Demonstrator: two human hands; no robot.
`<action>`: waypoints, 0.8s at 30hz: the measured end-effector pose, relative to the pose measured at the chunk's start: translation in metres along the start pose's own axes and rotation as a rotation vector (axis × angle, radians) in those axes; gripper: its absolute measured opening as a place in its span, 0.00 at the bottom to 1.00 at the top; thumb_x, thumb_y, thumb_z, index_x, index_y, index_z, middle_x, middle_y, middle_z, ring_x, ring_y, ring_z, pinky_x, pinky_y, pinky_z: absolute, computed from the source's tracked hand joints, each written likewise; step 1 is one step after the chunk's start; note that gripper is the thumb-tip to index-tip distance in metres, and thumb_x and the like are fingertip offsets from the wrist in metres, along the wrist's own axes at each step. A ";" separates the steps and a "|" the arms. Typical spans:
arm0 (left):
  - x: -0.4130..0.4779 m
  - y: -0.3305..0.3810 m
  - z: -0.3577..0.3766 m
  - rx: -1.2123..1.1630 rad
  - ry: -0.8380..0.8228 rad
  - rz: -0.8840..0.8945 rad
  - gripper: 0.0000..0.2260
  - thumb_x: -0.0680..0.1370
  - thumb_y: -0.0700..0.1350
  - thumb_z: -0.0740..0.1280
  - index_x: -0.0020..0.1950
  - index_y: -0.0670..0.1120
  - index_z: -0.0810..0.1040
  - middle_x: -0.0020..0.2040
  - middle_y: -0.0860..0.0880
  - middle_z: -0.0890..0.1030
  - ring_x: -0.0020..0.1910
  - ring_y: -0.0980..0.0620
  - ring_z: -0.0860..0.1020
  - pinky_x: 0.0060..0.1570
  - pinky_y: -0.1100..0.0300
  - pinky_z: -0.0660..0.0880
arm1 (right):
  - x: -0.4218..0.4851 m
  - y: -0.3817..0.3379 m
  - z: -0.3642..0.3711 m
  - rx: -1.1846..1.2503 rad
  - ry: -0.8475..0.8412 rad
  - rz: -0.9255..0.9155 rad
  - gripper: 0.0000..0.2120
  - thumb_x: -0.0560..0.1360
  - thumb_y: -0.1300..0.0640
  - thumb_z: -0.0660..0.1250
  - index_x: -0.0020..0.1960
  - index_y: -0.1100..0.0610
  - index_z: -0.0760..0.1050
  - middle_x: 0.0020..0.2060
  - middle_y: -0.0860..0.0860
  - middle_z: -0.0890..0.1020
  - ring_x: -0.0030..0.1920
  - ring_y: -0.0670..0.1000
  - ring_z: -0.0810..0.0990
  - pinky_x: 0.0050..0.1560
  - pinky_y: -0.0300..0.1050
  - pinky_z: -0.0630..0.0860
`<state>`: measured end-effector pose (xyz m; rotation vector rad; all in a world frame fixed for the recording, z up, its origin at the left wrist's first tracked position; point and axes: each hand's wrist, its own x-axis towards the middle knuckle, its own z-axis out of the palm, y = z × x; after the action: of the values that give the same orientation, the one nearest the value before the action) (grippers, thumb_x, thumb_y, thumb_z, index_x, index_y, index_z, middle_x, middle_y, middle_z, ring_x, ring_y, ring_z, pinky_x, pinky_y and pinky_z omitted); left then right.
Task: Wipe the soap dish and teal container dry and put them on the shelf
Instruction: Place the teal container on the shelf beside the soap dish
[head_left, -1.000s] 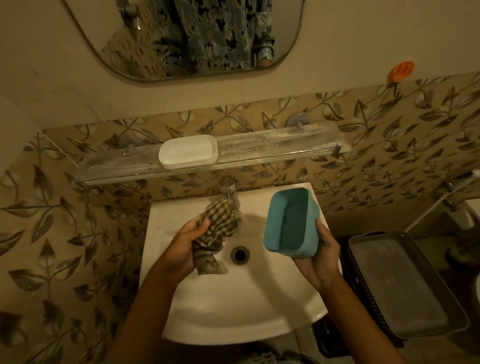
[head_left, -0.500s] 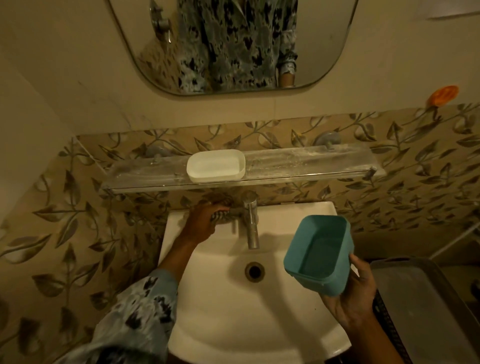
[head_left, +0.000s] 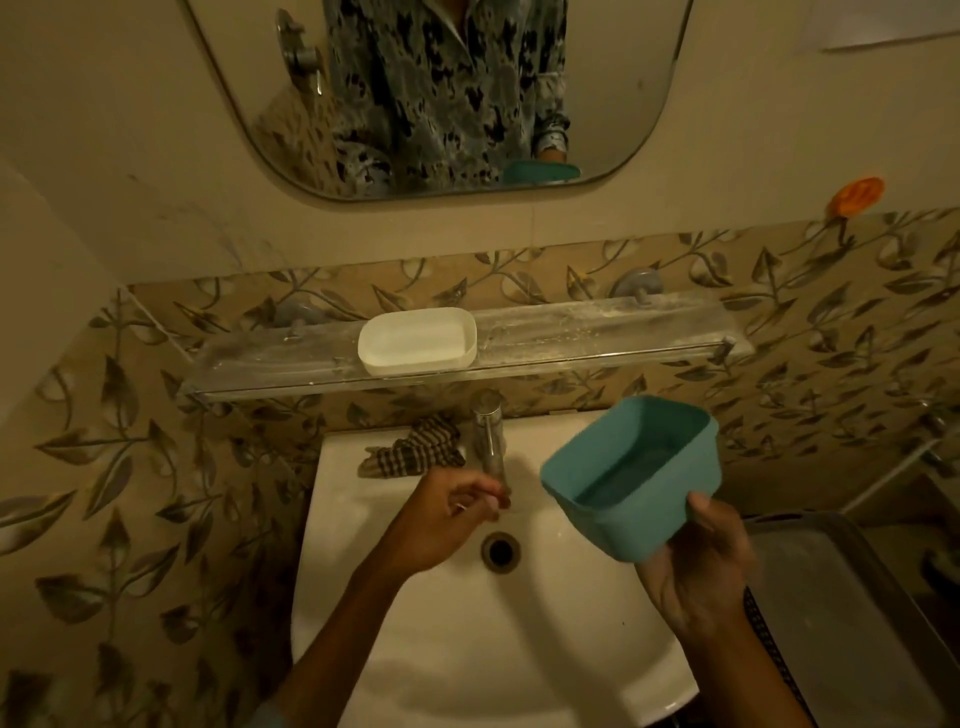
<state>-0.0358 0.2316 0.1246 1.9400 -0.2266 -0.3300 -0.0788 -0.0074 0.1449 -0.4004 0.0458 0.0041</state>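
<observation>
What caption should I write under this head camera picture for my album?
Right hand holds the teal container at the sink; soap dish sits on the shelf, cloth lies by the tap.

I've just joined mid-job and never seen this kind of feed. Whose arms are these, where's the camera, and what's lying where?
There is no machine: these are a person's bare hands, filmed by one wide-angle camera on their head, looking down at a white sink. The right hand grips the teal container from below, tilted, its open side toward the camera. The left hand is near the spout of the tap; it is blurred, so whether it touches anything is unclear. A checked cloth lies on the sink's back edge, left of the tap. The white soap dish already sits on the glass shelf above.
</observation>
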 end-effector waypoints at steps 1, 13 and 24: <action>-0.009 0.016 0.004 -0.076 -0.014 0.032 0.09 0.74 0.43 0.69 0.53 0.53 0.81 0.48 0.53 0.84 0.47 0.55 0.83 0.45 0.64 0.77 | 0.005 -0.001 0.007 -0.052 -0.025 -0.003 0.22 0.69 0.58 0.68 0.62 0.59 0.74 0.50 0.56 0.81 0.51 0.55 0.82 0.48 0.49 0.81; -0.007 0.129 -0.009 0.009 0.490 0.167 0.29 0.70 0.59 0.70 0.69 0.55 0.69 0.62 0.54 0.77 0.58 0.54 0.77 0.51 0.51 0.80 | 0.072 -0.018 0.071 -1.018 -0.213 -0.385 0.29 0.63 0.52 0.77 0.61 0.50 0.70 0.58 0.52 0.78 0.58 0.53 0.79 0.50 0.49 0.81; 0.050 0.134 -0.030 0.346 0.666 0.201 0.30 0.71 0.49 0.74 0.70 0.51 0.66 0.61 0.51 0.76 0.55 0.52 0.74 0.48 0.62 0.69 | 0.125 -0.032 0.093 -1.488 -0.204 -0.502 0.32 0.63 0.56 0.80 0.64 0.56 0.72 0.55 0.47 0.79 0.55 0.45 0.79 0.56 0.43 0.78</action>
<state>0.0208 0.1908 0.2532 2.2276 -0.0354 0.5200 0.0510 -0.0010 0.2367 -1.8871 -0.2835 -0.4393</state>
